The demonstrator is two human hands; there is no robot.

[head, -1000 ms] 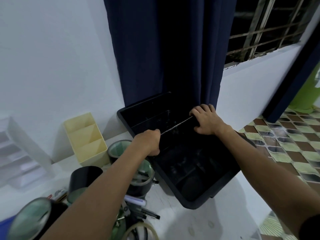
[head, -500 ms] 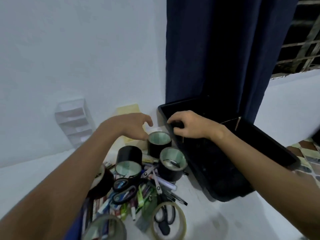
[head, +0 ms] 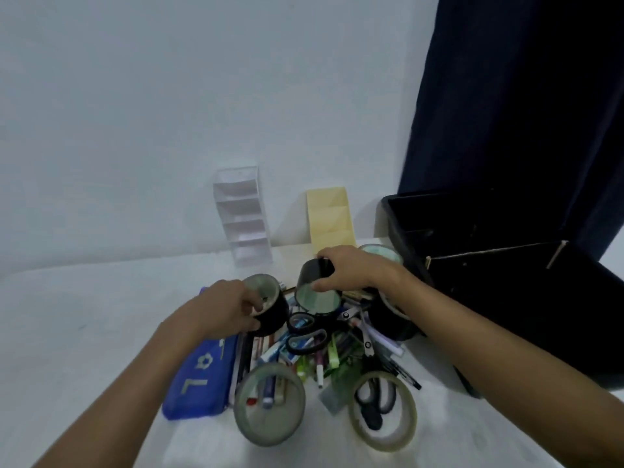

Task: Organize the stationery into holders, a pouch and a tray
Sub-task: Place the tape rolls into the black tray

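Now the left hand (head: 227, 309) grips a glossy black tape roll (head: 270, 307) while the right hand (head: 351, 270) clasps another black roll (head: 315, 285), both above the jumbled pens (head: 319, 361) beside the rectangular black tray (head: 506, 265) on the white table (head: 84, 315).

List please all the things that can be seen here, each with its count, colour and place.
Black tape rolls: at least four, black, middle of the table behind the pile.
Clear tape rolls: two, yellowish clear, front of the pile.
Pouch: one, blue, left of the pile.
Scissors: at least two, black handles, in the pile.
Pens and markers: many, mixed colours, in the pile.
White holder: one, against the wall.
Yellow holder: one, against the wall.
Tray: one, black, right side.
Curtain: one, dark blue, upper right.
Left hand: grips one black roll.
Right hand: grips another.
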